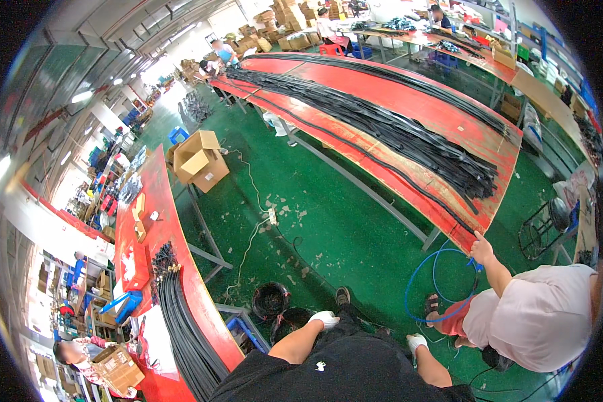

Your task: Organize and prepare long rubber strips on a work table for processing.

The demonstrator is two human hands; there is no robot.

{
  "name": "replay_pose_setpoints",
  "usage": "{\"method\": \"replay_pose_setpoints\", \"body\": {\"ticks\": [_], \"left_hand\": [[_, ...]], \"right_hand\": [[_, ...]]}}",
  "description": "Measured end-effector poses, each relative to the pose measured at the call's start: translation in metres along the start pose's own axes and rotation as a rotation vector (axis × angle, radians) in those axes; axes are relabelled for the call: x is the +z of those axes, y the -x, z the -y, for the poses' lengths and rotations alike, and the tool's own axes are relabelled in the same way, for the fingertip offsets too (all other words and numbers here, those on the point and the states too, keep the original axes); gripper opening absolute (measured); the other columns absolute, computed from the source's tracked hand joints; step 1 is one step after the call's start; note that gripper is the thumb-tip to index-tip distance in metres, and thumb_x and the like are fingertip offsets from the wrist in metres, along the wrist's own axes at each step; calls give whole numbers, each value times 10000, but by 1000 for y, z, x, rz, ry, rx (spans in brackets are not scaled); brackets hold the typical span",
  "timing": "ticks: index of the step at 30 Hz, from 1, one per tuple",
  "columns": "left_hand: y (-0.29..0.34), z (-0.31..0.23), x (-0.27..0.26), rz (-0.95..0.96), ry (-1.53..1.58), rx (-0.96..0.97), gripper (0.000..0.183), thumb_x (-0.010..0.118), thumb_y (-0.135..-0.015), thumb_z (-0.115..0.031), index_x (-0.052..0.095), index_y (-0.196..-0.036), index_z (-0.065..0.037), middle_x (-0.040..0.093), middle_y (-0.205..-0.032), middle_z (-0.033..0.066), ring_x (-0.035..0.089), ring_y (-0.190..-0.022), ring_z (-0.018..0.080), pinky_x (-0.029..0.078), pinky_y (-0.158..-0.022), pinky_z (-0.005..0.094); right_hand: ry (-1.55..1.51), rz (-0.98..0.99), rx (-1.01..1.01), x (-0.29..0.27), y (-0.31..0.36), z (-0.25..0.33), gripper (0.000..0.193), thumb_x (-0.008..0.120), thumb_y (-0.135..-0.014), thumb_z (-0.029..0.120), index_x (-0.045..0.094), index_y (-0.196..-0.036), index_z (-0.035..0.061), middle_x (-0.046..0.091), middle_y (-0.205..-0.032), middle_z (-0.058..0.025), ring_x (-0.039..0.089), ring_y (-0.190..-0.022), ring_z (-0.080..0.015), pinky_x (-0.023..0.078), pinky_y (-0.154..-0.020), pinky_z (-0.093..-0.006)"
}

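White gloves on both hands. Left hand (325,321) beside the black trousers (342,331), right hand (417,342) low near a blue hose (407,295); can't tell if either is spread or pinching, nothing clearly held. Hose loops near right hand by co-worker's (543,315) legs; likely trip if a foot catches it. Two black round bins (254,305) near left hand on the floor side; a careless step could tip them. Insides dark, contents unclear. Co-worker's hand (481,249) at the end of a black strip (422,190), long red table (449,126) corner; a hard tug might drag it off. Farther: power strip (273,216) with cord on green floor (342,221), another snag risk underfoot. Open carton (211,175) beyond, flaps up, contents not visible. Far end: piled cartons (289,13), contents can't be told.
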State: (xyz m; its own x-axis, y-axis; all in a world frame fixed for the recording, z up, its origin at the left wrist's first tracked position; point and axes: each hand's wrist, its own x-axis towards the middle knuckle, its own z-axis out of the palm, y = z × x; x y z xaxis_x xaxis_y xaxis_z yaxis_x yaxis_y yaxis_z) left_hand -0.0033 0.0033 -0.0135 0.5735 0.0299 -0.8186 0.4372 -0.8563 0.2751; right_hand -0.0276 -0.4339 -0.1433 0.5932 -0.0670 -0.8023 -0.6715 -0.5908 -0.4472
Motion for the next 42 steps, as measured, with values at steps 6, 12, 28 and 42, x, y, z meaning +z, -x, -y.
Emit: {"method": "replay_pose_setpoints", "body": {"ticks": [6, 12, 28, 42], "left_hand": [[0, -1, 2, -15, -3, 15, 555, 522, -939, -475, 676, -1226, -25, 677, -1241, 223, 629, -1187, 382, 475, -1010, 441], [0, -2, 3, -6, 24, -3, 554, 522, -946, -471, 669, -1231, -19, 682, -1231, 224, 638, -1173, 378, 480, -996, 441], [1, -1, 7, -14, 9, -4, 567, 517, -951, -473, 653, -1259, -16, 649, -1292, 232, 599, -1233, 393, 455, -1040, 442], [0, -1, 8, -22, -11, 1, 540, 516, -950, -464, 674, -1226, -27, 660, -1272, 226, 612, -1214, 390, 465, -1026, 447]], "right_hand": [[8, -23, -11, 8, -15, -15, 436, 624, -934, 354, 665, -1197, 9, 711, -1118, -197, 671, -1024, -332, 499, -919, -415], [-2, -1, 21, 4, 0, 1, 411, 645, -920, 314, 678, -1172, -8, 714, -1118, -176, 671, -1009, -288, 507, -895, -402], [12, -3, -27, 1, 5, 3, 445, 633, -915, 321, 675, -1208, -10, 717, -1138, -187, 677, -1041, -309, 504, -919, -394], [15, -5, -5, -1, 12, 9, 449, 635, -935, 329, 668, -1227, -10, 700, -1200, -206, 660, -1120, -327, 490, -976, -398]]}}
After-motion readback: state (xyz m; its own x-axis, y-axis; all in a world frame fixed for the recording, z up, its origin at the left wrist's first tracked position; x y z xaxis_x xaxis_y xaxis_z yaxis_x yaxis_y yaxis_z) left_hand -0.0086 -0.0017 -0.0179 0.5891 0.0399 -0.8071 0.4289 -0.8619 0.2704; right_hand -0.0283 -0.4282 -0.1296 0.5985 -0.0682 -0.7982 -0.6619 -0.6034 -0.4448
